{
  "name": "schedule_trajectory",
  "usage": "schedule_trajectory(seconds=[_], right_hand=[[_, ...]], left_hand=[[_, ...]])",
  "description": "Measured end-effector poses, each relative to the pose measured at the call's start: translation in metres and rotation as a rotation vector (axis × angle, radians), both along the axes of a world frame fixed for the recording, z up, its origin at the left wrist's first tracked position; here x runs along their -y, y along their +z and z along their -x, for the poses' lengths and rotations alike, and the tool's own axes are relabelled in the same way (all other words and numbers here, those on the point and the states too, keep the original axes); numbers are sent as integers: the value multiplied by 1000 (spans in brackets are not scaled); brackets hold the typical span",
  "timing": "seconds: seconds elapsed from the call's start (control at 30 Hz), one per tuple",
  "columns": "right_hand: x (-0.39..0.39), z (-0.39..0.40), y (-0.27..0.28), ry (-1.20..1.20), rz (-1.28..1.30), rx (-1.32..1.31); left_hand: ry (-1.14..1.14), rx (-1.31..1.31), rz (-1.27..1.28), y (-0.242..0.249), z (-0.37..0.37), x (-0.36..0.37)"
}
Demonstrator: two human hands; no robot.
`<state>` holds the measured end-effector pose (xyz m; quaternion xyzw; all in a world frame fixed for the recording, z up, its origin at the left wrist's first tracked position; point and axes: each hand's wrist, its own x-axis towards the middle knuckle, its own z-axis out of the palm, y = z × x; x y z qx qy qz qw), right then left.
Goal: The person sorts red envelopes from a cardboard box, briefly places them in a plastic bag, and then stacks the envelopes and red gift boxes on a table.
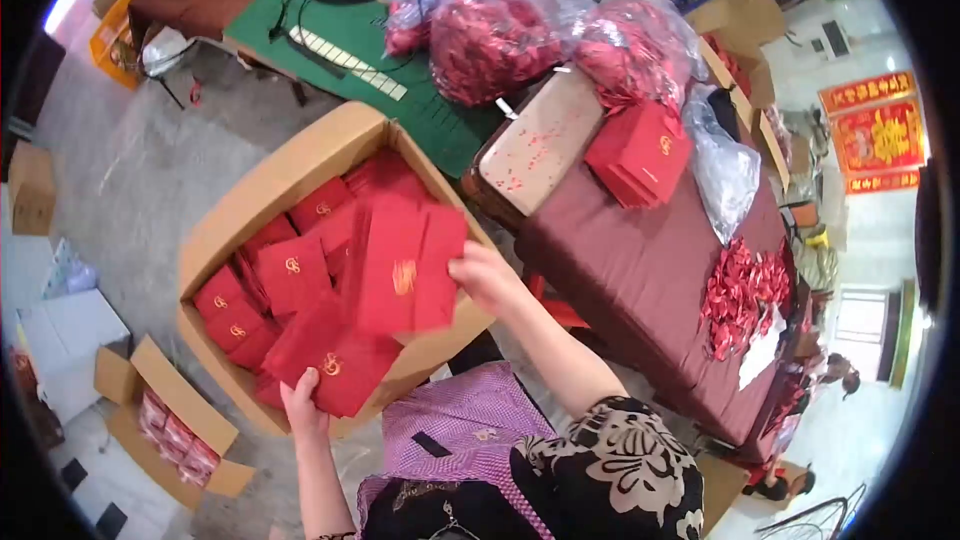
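My left hand [303,404] grips the lower edge of a bundle of red envelopes [338,355] with a gold emblem, its thumb on top. In my right hand [486,278] is another bundle of red envelopes [415,265], pinched at its right edge and slightly blurred. Both bundles are over a large open cardboard box [285,165], and the right one overlaps the left one in view. Inside the box lie several more stacks of red envelopes [291,272] at different angles. The fingers beneath each bundle are hidden.
To the right, a table with a dark red cloth [620,285] bears a stack of red envelopes [640,155] and a heap of red pieces [742,290]. Plastic bags of red items [495,45] sit at the back. A smaller open carton [175,370] stands on the floor, lower left.
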<state>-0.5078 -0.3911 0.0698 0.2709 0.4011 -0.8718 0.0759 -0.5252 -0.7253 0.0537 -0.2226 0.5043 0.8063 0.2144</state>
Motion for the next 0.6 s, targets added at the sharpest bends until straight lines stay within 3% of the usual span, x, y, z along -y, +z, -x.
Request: schedule_trajectory(seconds=[0.07, 0.13, 0.17, 0.23, 0.33, 0.37, 0.43, 0.6], right_hand=[[-9, -38, 27, 244, -314, -97], [-13, -62, 70, 398, -341, -61], [-10, -77, 76, 328, -346, -84], [-19, -104, 79, 413, -933, -150], [-39, -149, 90, 319, -1135, -138], [-47, -166, 98, 269, -1036, -65], [-57, -201, 96, 116, -1160, -90], [-106, -284, 106, -110, -1181, -195]], left_hand=[[-113, -1, 48, 10, -1, -18], [-251, 23, 31, 10, -8, -39], [-328, 65, -1, 7, -14, -47], [-397, 1, -106, 39, -27, -94], [-504, 78, -139, 39, -57, -130], [-521, 93, -188, 40, -66, -141], [-554, 82, -176, 42, -83, -164], [-670, 67, -145, 82, -134, -240]])
